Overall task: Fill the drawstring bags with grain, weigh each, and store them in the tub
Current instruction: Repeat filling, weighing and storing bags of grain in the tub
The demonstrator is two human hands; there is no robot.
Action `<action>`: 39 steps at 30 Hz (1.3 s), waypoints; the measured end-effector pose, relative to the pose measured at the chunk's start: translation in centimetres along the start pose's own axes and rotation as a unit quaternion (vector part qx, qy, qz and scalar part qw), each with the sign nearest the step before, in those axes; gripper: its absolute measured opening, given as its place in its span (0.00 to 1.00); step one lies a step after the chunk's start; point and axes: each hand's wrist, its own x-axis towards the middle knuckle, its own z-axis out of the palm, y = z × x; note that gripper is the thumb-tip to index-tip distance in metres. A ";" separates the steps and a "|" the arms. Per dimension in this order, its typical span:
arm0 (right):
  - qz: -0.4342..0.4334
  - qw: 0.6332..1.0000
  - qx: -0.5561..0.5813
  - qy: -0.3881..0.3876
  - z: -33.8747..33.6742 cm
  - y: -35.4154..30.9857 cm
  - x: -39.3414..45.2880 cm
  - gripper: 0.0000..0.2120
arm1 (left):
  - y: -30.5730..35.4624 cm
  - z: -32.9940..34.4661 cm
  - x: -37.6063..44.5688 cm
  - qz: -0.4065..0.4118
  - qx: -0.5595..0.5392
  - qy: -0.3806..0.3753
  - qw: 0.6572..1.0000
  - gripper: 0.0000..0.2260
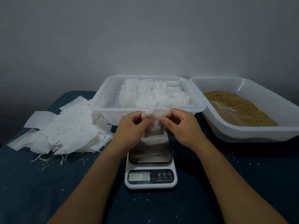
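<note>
bag in hand: one small white drawstring bag (154,123) held up in the air right above the scale (150,165), not touching the platform. Looks limp, and I can't tell if there's any grain in it.

left hand: the left hand (131,129) pinches the bag's top left corner, thumb on the front of the cloth.

right hand: the right hand (181,125) pinches the top right edge, fingers curled. The string loop pokes out by its fingertips. So both hands are close together, clamped on the same bag.

scale readout: display reads 0.0. There are three little buttons next to it, one looks like a power symbol, then M and T. The tiny print under them is too small to read.

tub: clear plastic tub (103,101) just behind the scale, with rows of filled bags (152,94) packed on its right side.

grain: second clear tub (252,133) to the right of the scale, brown grain (237,105) heaped toward its back, with some bare floor showing.

empty bags: messy pile of flat white bags (68,131) left of the scale, strings trailing out.

table: dark blue surface (32,183), stray grains scattered all around the scale.

in the way: both forearms cross the front, and the left wrist covers the scale platform's left corner.
</note>
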 end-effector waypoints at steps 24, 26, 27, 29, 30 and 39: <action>-0.089 0.991 0.017 0.102 -1.8 -1.5 -0.2 0.17 | 0.4 0.6 -0.5 0.012 0.003 -0.064 0.998 0.10; -0.123 0.988 -0.039 0.084 -2.0 -1.5 -0.3 0.14 | 0.3 0.6 -0.5 0.016 0.006 -0.071 0.997 0.09; -0.136 0.986 -0.064 0.075 -2.0 -1.5 -0.3 0.12 | 0.3 0.6 -0.5 0.018 0.010 -0.074 0.997 0.09; -0.148 0.982 -0.094 0.066 -1.9 -1.5 -0.3 0.08 | 0.2 0.6 -0.5 0.019 0.017 -0.079 0.997 0.09; -0.150 0.982 -0.100 0.063 -1.9 -1.5 -0.3 0.06 | 0.1 0.6 -0.5 0.021 0.020 -0.081 0.996 0.09; -0.088 0.989 -0.002 0.117 -3.0 -1.7 0.5 0.05 | 1.4 2.7 0.5 -0.012 -0.105 -0.042 0.994 0.08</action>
